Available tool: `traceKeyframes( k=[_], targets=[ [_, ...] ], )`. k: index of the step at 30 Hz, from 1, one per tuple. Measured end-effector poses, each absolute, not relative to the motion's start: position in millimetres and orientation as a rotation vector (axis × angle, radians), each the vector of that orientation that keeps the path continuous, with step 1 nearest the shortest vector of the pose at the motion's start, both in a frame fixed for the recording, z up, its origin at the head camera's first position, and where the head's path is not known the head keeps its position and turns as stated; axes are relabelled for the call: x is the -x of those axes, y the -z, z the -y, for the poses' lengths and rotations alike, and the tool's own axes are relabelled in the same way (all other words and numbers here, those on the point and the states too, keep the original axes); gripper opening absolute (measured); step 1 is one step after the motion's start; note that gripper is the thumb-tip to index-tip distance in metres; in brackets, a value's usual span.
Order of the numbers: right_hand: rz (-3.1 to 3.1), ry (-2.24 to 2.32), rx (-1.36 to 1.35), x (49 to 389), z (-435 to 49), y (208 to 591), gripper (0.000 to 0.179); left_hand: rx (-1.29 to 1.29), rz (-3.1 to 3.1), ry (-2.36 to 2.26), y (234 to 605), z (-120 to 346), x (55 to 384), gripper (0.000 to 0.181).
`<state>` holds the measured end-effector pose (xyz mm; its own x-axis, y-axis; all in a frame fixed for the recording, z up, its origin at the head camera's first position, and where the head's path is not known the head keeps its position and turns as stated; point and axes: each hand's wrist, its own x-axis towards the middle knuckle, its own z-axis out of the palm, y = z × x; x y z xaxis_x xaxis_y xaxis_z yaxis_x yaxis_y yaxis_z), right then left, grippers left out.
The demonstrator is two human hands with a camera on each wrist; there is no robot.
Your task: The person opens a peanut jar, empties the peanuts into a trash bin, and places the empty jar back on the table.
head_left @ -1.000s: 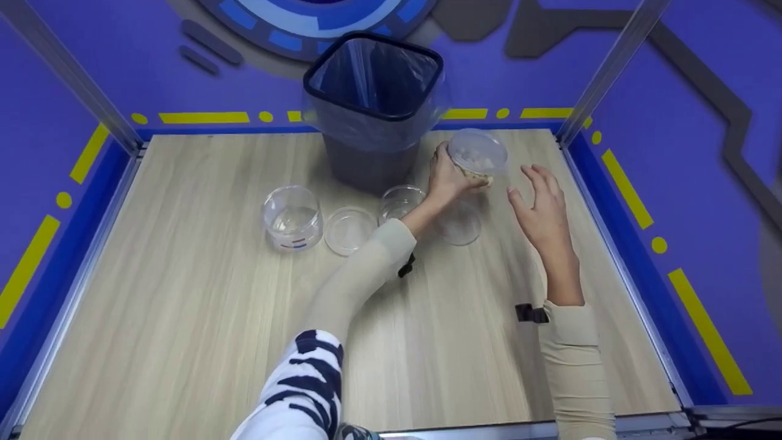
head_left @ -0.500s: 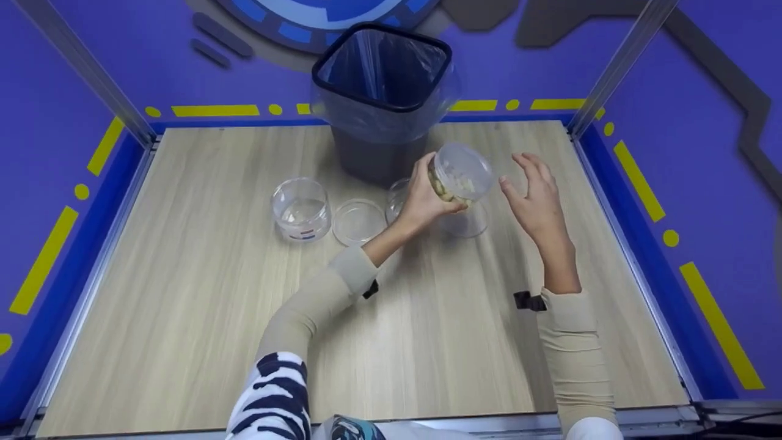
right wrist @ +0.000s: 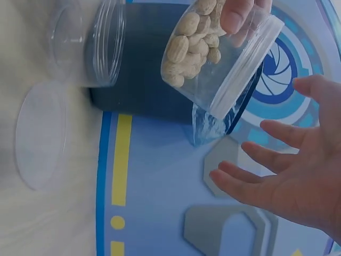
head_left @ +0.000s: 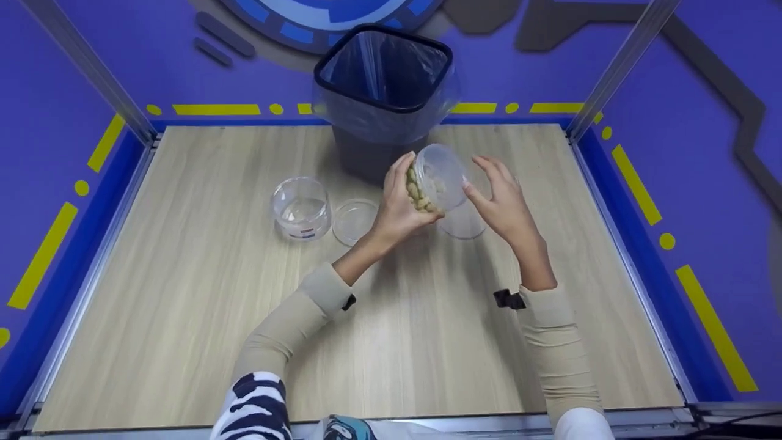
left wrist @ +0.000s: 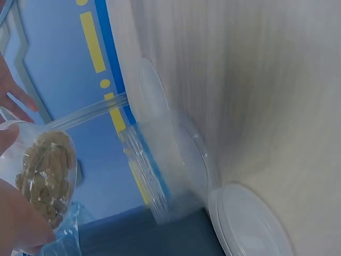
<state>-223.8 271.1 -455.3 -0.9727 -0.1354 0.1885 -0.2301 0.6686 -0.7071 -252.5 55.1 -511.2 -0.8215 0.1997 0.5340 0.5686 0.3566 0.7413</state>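
My left hand (head_left: 396,205) grips a clear plastic jar (right wrist: 213,74) around its side, above the table. Peanuts (right wrist: 186,50) are piled at the jar's bottom, and a translucent lid (head_left: 441,177) covers its mouth. The jar leans over, with its lid towards my right hand (head_left: 504,208). That hand's fingers are spread, the thumb close to the lid's edge in the head view; in the right wrist view a gap shows between hand and lid. In the left wrist view the peanuts show through the jar wall.
A clear jar (head_left: 300,208) stands on the left, a loose lid (head_left: 354,221) beside it. Another clear jar (right wrist: 104,48), behind my left hand in the head view, stands near a second loose lid (head_left: 462,225). A bag-lined bin (head_left: 379,140) is at the back.
My left hand has brought the peanut jar left and nearer, tilting its lid towards the right hand. The right hand has moved left, close to the lid.
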Motion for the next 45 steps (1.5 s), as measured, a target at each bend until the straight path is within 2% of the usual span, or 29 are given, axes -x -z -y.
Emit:
traceKeyframes(
  k=[13, 25, 40, 45],
  targets=[
    [2.843, -1.545, -0.495, 235, -232, 457, 0.088, 0.786, 2.272, 1.071, 512, -25, 232, 0.109],
    [2.817, -1.563, -0.613, 244, -218, 462, 0.096, 0.845, 2.260, 0.928, 509, -15, 229, 0.107],
    [2.723, -1.471, -0.629, 245, -206, 461, 0.102, 0.840, 2.382, 0.739, 498, -10, 237, 0.108],
    [2.677, -1.455, -0.650, 249, -205, 458, 0.101, 0.829, 2.353, 0.657, 491, -10, 244, 0.102]
  ],
)
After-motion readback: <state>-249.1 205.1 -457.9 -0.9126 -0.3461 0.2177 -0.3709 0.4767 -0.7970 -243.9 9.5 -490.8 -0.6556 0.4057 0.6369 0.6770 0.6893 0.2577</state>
